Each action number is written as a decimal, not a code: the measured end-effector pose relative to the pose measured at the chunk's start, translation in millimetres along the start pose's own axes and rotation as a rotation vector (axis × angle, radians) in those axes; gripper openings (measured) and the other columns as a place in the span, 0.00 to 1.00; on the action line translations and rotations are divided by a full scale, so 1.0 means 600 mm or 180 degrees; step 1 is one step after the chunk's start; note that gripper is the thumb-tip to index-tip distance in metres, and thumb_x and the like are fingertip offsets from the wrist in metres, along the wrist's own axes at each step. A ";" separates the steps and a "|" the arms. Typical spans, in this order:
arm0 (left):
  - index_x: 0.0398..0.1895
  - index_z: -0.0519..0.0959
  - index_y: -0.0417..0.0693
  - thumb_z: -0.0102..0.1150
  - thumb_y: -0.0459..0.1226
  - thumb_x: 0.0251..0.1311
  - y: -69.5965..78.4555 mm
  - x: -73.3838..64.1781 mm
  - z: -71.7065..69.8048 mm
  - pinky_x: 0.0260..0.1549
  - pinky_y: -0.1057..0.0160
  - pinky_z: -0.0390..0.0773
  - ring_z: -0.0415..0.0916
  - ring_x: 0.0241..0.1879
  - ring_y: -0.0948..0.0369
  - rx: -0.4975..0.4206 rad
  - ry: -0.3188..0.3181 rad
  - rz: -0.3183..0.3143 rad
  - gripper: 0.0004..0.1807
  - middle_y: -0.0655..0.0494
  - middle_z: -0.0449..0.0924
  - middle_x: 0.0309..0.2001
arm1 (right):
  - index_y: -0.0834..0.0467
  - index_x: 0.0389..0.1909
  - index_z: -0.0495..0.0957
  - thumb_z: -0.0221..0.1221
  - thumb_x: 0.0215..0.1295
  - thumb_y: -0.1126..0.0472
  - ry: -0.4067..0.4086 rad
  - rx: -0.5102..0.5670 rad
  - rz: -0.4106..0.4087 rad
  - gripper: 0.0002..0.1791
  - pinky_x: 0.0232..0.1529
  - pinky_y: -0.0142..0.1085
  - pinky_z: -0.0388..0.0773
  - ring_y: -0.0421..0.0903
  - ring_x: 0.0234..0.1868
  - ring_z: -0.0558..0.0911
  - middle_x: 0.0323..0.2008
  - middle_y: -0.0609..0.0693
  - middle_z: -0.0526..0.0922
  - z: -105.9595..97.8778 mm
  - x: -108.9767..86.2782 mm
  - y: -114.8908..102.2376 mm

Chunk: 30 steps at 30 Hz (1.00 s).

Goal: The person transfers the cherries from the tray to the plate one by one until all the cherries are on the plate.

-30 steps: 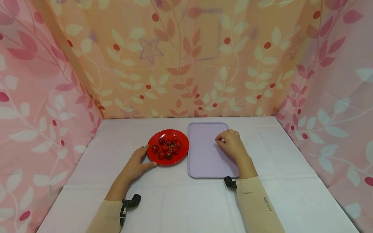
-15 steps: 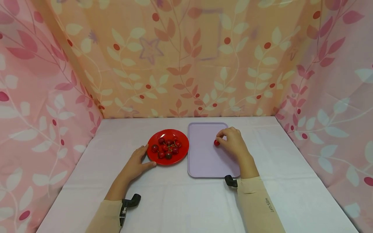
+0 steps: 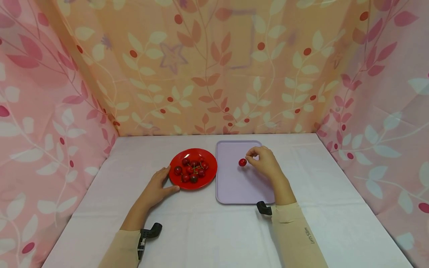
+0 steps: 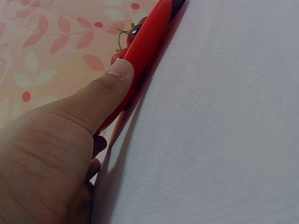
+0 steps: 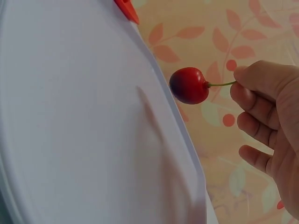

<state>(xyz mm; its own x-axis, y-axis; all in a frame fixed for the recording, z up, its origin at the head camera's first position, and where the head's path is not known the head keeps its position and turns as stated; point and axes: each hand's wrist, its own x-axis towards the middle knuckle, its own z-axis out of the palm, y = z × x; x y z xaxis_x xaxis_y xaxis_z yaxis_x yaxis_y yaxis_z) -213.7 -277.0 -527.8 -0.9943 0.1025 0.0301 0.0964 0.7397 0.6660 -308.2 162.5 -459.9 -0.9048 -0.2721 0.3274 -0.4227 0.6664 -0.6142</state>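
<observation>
A red cherry (image 3: 242,162) hangs from its thin green stem, which my right hand (image 3: 264,162) pinches between thumb and forefinger. It is held over the purple tray (image 3: 231,190); the right wrist view shows the cherry (image 5: 189,86) clear of the fingertips, the other fingers loosely bent. My left hand (image 3: 157,188) rests against the left side of the red plate (image 3: 204,182), thumb and fingers spread along its rim. In the left wrist view the thumb (image 4: 105,88) lies straight against the plate's side. Several cherries (image 3: 190,170) with stems lie together on the plate.
The plate stands right beside the tray's left edge on a white cloth (image 3: 207,234). Floral curtains (image 3: 214,67) enclose the table at the back and both sides. A small black camera mount sits on each wrist.
The cherry, hidden by my right hand at first, came into view below the fingers and now hangs a little further left. The left hand and the plate have stayed in place.
</observation>
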 end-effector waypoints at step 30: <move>0.82 0.55 0.49 0.73 0.60 0.53 0.005 -0.003 -0.003 0.74 0.32 0.52 0.45 0.80 0.42 -0.0067 0.0039 0.0054 0.58 0.44 0.54 0.80 | 0.53 0.35 0.83 0.67 0.62 0.59 0.0082 0.0146 -0.0077 0.03 0.46 0.43 0.74 0.51 0.43 0.79 0.35 0.49 0.84 0.001 0.030 -0.048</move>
<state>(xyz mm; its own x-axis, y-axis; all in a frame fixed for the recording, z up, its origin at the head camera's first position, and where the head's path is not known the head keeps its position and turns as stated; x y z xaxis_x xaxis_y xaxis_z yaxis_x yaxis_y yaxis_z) -211.7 -276.3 -524.5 -0.9930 0.1067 0.0507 0.1125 0.7238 0.6808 -312.6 137.9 -437.0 -0.8930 -0.2694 0.3606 -0.4468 0.6273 -0.6379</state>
